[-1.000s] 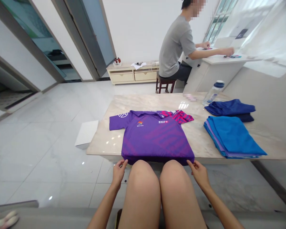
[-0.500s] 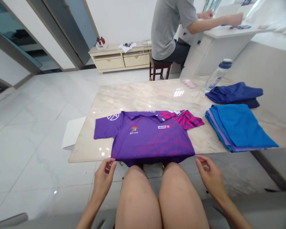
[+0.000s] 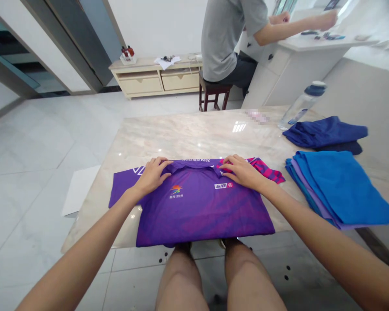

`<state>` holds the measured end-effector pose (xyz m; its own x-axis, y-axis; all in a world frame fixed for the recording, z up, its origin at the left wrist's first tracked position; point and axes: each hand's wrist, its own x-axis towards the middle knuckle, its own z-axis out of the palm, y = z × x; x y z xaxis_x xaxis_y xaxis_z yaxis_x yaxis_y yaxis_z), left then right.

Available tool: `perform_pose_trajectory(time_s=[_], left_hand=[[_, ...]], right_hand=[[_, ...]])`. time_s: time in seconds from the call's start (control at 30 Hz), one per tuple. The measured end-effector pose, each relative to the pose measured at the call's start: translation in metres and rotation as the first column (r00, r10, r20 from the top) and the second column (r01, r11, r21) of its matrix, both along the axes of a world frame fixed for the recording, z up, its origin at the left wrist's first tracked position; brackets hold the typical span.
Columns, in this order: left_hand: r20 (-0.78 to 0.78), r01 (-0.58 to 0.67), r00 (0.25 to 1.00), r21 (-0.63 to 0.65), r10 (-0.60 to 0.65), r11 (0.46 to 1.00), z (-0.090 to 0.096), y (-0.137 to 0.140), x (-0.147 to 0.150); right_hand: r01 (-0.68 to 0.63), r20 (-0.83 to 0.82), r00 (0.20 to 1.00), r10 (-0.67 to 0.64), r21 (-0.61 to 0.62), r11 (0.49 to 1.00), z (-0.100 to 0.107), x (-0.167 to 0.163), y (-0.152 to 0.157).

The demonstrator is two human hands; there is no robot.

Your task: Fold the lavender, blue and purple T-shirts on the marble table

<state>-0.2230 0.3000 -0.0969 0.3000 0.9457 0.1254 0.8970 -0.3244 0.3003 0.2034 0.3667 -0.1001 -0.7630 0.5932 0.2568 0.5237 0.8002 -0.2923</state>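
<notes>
while the purple shirt (image 3: 201, 211) lies front up across the near side of the marble-patterned bench (image 3: 181, 134), its hem (image 3: 204, 239) at the near edge, the left hand (image 3: 153, 175) and the right hand (image 3: 241, 172) rest at either side of its collar (image 3: 194, 165). each grip is loosely curled on the fabric; whether it pinches any cloth i cannot tell. uneven pulling by the two hands could skew the collar or crease the chest, and a tug toward the body might let the shirt slip off, the smooth bench probably giving little hold. to the right sit a folded blue stack (image 3: 346, 185), navy cloth (image 3: 327, 133) and a bottle (image 3: 301, 107); beyond, a person in grey (image 3: 222, 43) sits on a stool (image 3: 214, 88).
</notes>
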Motion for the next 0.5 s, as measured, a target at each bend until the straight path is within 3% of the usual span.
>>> perform_pose_trajectory(time_s=[0.17, 0.27, 0.4, 0.5], left_hand=[[0.035, 0.066, 0.997, -0.009, -0.065, 0.998, -0.015, 0.030, -0.008], [0.084, 0.012, 0.996, -0.023, -0.010, 1.000, -0.017, 0.061, -0.014], [0.003, -0.104, 0.995, -0.022, 0.104, 0.994, -0.004, 0.104, -0.008], [-0.090, -0.195, 0.975, 0.089, 0.203, 0.977, 0.015, 0.107, 0.017]], right_hand=[[0.103, -0.150, 0.983, -0.107, -0.032, 0.994, -0.012, -0.003, 0.019], [0.222, -0.150, 0.961, -0.232, -0.078, 0.972, -0.018, -0.004, 0.047], [0.376, -0.012, 0.926, -0.376, -0.004, 0.927, -0.017, -0.015, 0.087], [0.496, 0.008, 0.866, -0.499, 0.094, 0.863, -0.007, -0.032, 0.084]])
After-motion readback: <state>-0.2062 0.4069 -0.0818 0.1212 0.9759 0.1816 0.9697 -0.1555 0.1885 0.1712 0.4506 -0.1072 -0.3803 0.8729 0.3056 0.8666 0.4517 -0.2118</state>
